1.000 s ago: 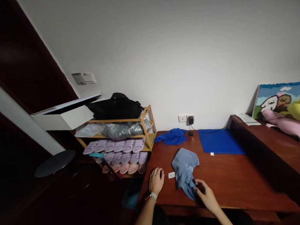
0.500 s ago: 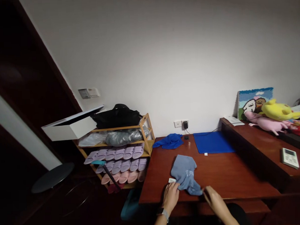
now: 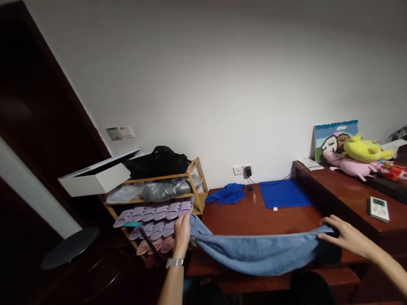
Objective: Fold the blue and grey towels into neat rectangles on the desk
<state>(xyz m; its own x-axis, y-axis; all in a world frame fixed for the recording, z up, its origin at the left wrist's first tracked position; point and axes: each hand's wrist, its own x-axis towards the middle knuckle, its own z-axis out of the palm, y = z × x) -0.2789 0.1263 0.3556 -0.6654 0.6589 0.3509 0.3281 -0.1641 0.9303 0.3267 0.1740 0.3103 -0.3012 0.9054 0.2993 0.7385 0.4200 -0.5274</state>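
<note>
Above the near edge of the glossy reddish-brown wooden surface, I hold a grey-blue soft fabric cloth stretched sideways between my hands, its middle sagging. My left hand is closed around one end; my right hand pinches the other between thumb and fingers. That pinch looks the lighter of the two, so I judge a sharp tug could free that end and let the fabric slide off the edge; uneven lowering could double the slack under itself. Swinging wide left, I might brush the lilac open-toed slippers on the pale wooden rack, while the raised brown wooden ledge limits me on the right. Behind the stretched fabric, bare wood runs back to a crumpled bright-blue cloth and a flat rectangular blue cloth.
</note>
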